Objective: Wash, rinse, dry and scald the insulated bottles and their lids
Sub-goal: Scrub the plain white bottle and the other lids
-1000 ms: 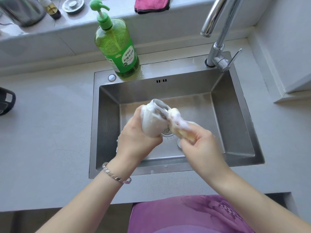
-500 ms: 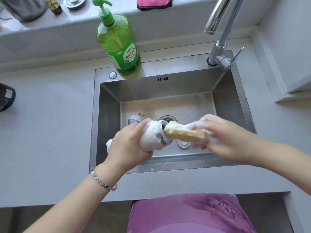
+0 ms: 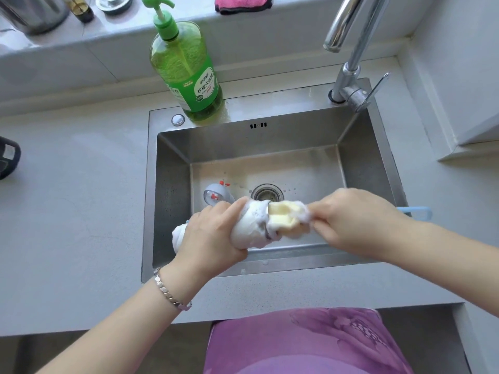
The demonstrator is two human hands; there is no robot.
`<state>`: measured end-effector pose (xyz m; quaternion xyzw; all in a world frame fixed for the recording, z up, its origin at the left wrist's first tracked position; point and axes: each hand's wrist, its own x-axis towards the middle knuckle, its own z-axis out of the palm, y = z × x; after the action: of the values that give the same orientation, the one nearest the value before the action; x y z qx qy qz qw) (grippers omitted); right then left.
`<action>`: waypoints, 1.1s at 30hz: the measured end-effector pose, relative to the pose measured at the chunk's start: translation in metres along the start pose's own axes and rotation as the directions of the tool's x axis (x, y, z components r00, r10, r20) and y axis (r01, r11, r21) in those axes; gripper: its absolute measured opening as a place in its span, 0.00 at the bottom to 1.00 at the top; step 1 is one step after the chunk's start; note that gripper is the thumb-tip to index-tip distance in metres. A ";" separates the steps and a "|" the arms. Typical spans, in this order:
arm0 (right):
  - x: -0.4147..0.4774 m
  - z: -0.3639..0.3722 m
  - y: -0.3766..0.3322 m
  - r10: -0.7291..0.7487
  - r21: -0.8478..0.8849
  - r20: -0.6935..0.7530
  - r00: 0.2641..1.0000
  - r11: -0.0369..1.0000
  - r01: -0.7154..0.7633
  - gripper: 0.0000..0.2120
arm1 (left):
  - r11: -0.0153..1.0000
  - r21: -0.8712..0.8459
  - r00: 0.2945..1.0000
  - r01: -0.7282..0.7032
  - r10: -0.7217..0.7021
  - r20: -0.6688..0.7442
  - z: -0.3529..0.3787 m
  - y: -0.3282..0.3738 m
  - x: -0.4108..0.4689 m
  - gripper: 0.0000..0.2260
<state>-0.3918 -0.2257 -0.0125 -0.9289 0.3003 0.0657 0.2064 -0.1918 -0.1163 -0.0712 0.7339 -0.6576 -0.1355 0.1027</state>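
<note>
Over the steel sink (image 3: 172, 190) my left hand (image 3: 213, 233) grips a white insulated bottle (image 3: 252, 228), lying on its side and covered in foam, mouth toward the right. My right hand (image 3: 351, 220) pinches a yellow sponge (image 3: 285, 215) whose end is pushed into the bottle's mouth. A grey lid (image 3: 216, 196) with red marks lies on the sink floor beside the drain (image 3: 267, 192), just behind my left hand.
A green dish-soap pump bottle (image 3: 189, 76) stands on the sink's back rim. The tap (image 3: 351, 49) rises at the back right. A pink cloth (image 3: 243, 4) and metal items sit on the ledge. A light-blue object (image 3: 415, 211) shows at the sink's right edge.
The bottle went from tilted upright to lying sideways and came nearer the front of the sink. My right hand swung out to the right and pushed the sponge into the mouth.
</note>
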 end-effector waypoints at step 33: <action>0.014 -0.013 -0.011 0.205 0.194 0.238 0.949 0.948 -0.253 0.14 | 0.990 0.066 0.989 -0.127 0.132 -0.070 -0.006 -0.002 -0.009 0.29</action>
<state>-0.3742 -0.2303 -0.0003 -0.8460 0.3881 0.1555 0.3308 -0.1885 -0.1078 -0.0655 0.6970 -0.7035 -0.0806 0.1131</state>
